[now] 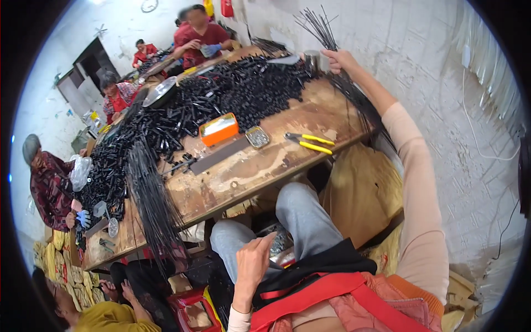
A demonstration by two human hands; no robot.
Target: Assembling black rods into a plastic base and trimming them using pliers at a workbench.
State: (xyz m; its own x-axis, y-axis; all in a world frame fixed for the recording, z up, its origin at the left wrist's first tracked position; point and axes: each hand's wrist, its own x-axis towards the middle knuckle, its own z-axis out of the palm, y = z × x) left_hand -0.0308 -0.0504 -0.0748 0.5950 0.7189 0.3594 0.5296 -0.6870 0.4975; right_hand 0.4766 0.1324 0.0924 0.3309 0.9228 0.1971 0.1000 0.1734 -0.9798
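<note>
At the far right end of the table, my right hand (340, 61) is closed round a bundle of thin black rods (322, 32). Their ends fan out above the hand, and more dark rods (357, 99) hang below it along the table edge. A metal cup (311, 61) stands beside that hand. Over my lap, my left hand (254, 263) has its fingers curled in and its thumb side toward the right. Its fingertips are hidden, so whether anything is in them does not show. Yellow-handled pliers (310, 142) lie on the table's near edge.
Black parts (238, 88) are heaped across the wooden table (249, 174). An orange box (219, 130), a small tin (257, 137) and a long bundle of rods (149, 193) lie nearer. Several people sit round the table; one in yellow (110, 318) is close on my left.
</note>
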